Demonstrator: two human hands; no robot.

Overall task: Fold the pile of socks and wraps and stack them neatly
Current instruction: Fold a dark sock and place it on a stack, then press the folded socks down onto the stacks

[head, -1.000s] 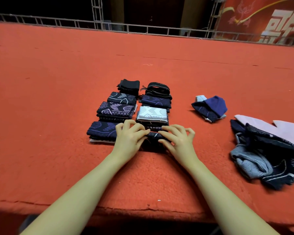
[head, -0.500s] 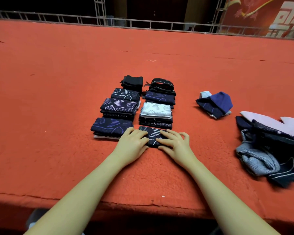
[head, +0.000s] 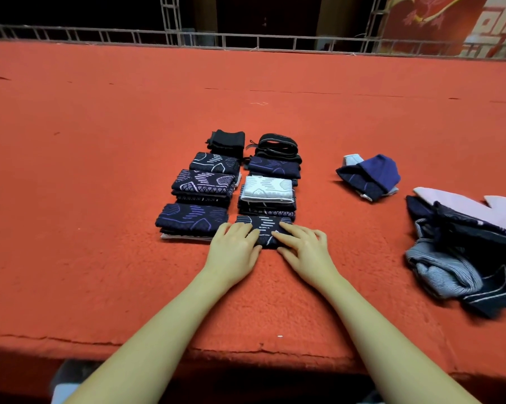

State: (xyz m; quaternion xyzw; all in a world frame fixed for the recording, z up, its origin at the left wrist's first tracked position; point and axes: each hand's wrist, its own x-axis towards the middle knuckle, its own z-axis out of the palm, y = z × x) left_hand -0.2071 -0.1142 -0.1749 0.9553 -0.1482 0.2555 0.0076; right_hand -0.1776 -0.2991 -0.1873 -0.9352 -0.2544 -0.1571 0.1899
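A folded dark patterned sock [head: 264, 228] lies at the near end of the right-hand row of folded pieces on the red carpeted table [head: 100, 170]. My left hand [head: 235, 248] rests flat on its left end and my right hand [head: 303, 249] on its right end, fingers spread, pressing down without gripping. Behind it sits a stack topped by a white sock [head: 267, 188]. The left row starts with a navy and purple folded sock [head: 192, 218]. An unfolded heap of socks and wraps [head: 464, 255] lies at the right.
A loosely folded blue piece [head: 371, 176] lies alone between the rows and the heap. Black folded wraps [head: 278, 147] end the rows at the far side. The table's front edge [head: 246, 349] runs just below my forearms. A metal railing [head: 246, 43] borders the far side.
My hands have flattened out on the sock and uncovered its patterned top. The sock now lies lined up in front of the right-hand stack. The camera has tilted slightly.
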